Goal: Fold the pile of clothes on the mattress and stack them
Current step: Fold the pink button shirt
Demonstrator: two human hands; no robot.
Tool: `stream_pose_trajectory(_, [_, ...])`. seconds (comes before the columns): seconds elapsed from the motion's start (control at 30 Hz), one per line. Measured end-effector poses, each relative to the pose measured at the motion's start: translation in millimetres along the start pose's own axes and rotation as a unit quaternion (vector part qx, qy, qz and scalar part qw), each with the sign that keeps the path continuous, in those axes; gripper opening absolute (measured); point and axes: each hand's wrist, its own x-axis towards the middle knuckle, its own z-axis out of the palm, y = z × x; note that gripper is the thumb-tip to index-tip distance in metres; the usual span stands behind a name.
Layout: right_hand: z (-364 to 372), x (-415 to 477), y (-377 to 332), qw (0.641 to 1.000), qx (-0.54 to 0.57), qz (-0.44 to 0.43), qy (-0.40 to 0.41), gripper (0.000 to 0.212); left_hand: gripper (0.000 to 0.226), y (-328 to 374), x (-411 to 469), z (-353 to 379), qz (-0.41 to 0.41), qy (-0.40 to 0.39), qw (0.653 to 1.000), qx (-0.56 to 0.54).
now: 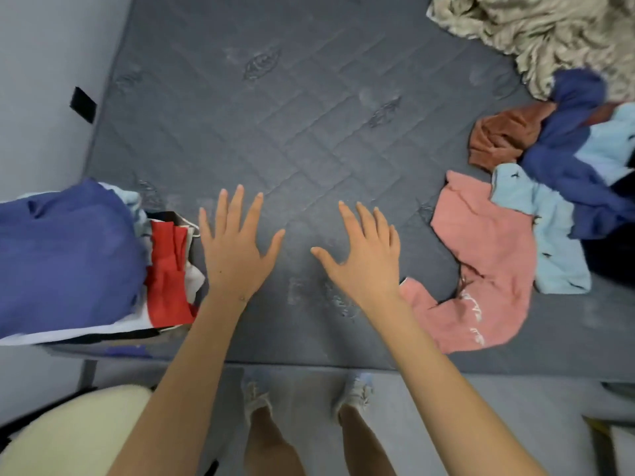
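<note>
Pile: the unfolded pile (567,159) is lying at my right on the mattress (309,115), with a pink garment (488,262) sprawling nearest me and a light blue garment (556,242) just beside it.
Stack: the folded stack (68,255) is sitting at my left, a blue piece on top.
Hands: I am holding my left hand (237,249) and right hand (364,255) flat between them, fingers spread, gripping nothing.
Beyond: a beige blanket (549,36) is bunching at the far right.
</note>
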Motion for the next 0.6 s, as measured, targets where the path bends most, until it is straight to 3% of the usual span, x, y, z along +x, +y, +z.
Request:
stream_pose_trajectory(0.27, [-65, -14, 144, 0.995, -0.025, 0.085, 0.036, 0.084, 0.065, 171, 0, 37, 0.066, -0.071, 0.994, -0.044])
stream_pose_trajectory(0.6, [-60, -5, 255, 0.972, 0.021, 0.231, 0.027, 0.086, 0.073, 260, 38, 115, 0.141, -0.172, 0.973, -0.063])
